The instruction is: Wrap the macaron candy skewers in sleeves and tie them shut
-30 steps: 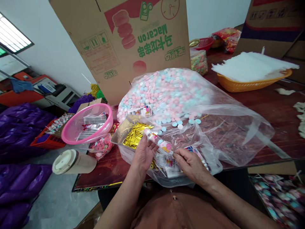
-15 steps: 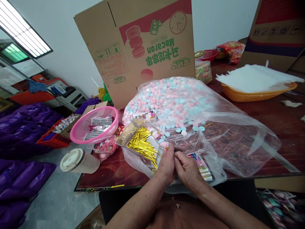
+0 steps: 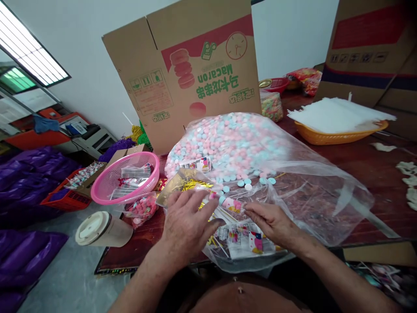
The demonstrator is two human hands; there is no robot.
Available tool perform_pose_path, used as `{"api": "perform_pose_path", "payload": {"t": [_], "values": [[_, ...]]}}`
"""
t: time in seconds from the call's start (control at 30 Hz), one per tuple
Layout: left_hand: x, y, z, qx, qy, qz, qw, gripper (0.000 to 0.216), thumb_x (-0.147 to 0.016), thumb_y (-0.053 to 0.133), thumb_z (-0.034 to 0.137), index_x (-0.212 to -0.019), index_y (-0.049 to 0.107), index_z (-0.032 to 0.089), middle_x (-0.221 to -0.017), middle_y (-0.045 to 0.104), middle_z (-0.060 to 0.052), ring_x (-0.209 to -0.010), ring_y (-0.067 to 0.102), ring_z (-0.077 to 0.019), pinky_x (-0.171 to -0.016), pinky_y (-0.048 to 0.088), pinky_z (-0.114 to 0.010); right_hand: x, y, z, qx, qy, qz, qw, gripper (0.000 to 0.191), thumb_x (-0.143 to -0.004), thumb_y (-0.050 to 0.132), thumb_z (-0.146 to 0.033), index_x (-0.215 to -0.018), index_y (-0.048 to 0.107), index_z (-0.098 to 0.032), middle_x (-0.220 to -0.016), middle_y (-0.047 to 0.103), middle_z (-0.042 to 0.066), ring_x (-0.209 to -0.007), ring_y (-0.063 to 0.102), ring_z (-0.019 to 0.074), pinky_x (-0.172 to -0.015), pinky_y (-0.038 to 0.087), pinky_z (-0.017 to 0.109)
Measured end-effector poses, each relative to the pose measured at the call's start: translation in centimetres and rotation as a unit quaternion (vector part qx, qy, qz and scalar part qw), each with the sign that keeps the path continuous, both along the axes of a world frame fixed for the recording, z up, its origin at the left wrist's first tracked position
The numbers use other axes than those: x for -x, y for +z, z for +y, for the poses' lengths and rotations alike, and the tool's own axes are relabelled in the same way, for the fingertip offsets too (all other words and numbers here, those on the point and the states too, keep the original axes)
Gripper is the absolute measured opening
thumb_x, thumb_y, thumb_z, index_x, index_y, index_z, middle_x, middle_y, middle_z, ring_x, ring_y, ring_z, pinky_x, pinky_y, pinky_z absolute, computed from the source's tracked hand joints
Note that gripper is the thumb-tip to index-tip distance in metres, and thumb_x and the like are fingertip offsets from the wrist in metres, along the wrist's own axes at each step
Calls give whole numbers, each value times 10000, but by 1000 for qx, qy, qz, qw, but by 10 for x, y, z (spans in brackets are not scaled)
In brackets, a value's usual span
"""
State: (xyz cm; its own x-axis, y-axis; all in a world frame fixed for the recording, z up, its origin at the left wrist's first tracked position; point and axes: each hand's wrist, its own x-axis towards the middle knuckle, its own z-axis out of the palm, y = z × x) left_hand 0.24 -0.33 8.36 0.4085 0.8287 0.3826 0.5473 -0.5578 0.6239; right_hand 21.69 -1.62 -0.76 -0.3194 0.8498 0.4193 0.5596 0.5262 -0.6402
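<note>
My right hand (image 3: 273,221) pinches one end of a small wrapped candy packet (image 3: 232,204), pink and white with pale discs inside. Spread fingers of my left hand (image 3: 187,221) hover over a box of gold twist ties (image 3: 195,184), partly hiding it; I cannot tell whether they touch the ties. Beneath my hands, printed candy wrappers (image 3: 256,242) lie on clear plastic. Just behind is a large clear bag of pink and blue candy discs (image 3: 228,143), some loose at its mouth, with a stack of printed wrappers (image 3: 197,164) on it.
At left stand a pink basket (image 3: 97,195) of wrappers, a bag of pink candies (image 3: 142,209) and a lidded cup (image 3: 114,230) at the table edge. A Macaron carton (image 3: 143,56) rises behind. An orange basket (image 3: 339,137) with white sticks sits at right.
My hands were together at the packet. The left has let go and moved left over the twist ties, its fingers spreading. The right still grips the packet's end, slightly farther right.
</note>
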Motion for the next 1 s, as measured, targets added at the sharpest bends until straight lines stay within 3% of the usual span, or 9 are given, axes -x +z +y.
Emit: {"api": "perform_pose_path", "payload": {"t": [0.07,0.2,0.33,0.43,0.53,0.6,0.77,0.9,1.0], "values": [[-4,2,8,13,-16,8,1000,330,-560,778,266,-878,691,268,-914,674,-78,-876,583,-272,-879,376,-376,-10,17,7,-31,47,-43,997,308,-922,358,-278,-746,589,-175,-664,592,25,-623,522,125,-589,375,229],[-22,-26,15,174,-99,-58,978,120,-755,601,319,-710,679,239,-617,621,-13,-565,537,-150,-577,419,-233,-14,40,23,-89,86,-115,986,319,-922,358,-280,-747,603,-173,-659,583,24,-641,518,140,-613,380,253],[-33,-50,13,372,17,-228,900,268,-754,573,444,-682,639,194,-509,528,22,-365,396,-77,-362,303,-187,-9,44,24,-125,-56,-28,990,248,-883,449,-297,-1032,581,-150,-894,604,84,-803,542,170,-741,416,306],[-35,-52,12,424,54,-257,867,327,-724,589,500,-654,602,182,-507,516,23,-344,397,-67,-329,272,-181,1,38,15,-31,-84,81,993,277,-851,504,-299,-1077,564,-149,-806,597,47,-674,530,134,-630,426,259],[-36,-51,13,411,31,-236,880,375,-726,576,523,-617,560,165,-493,490,25,-378,422,-69,-359,298,-174,12,29,10,153,34,145,977,243,-832,526,-318,-1016,589,-172,-653,564,-17,-551,488,99,-498,381,205],[-37,-54,14,413,27,-232,880,406,-742,541,545,-616,527,159,-478,462,37,-378,401,-62,-368,297,-171,16,22,12,214,59,193,956,227,-816,539,-341,-960,594,-174,-681,582,-10,-597,511,105,-525,397,205],[-39,-66,13,430,44,-213,876,407,-799,434,551,-709,510,162,-550,486,33,-380,360,-61,-366,271,-189,20,8,20,246,-34,292,924,284,-735,611,-410,-886,557,-175,-706,594,-1,-602,521,117,-530,401,221],[-42,-72,10,220,84,-80,969,342,-838,393,440,-631,476,180,-559,435,20,-526,420,-109,-522,353,-229,34,7,15,213,-12,230,949,206,-783,517,-309,-625,511,-175,-564,511,-26,-533,445,97,-508,343,215],[-40,-75,9,116,98,-16,988,319,-841,388,389,-597,427,188,-566,406,15,-585,415,-128,-595,353,-255,43,9,8,120,-58,169,977,279,-786,491,-257,-525,434,-176,-516,434,-34,-516,383,88,-507,304,219]]}}
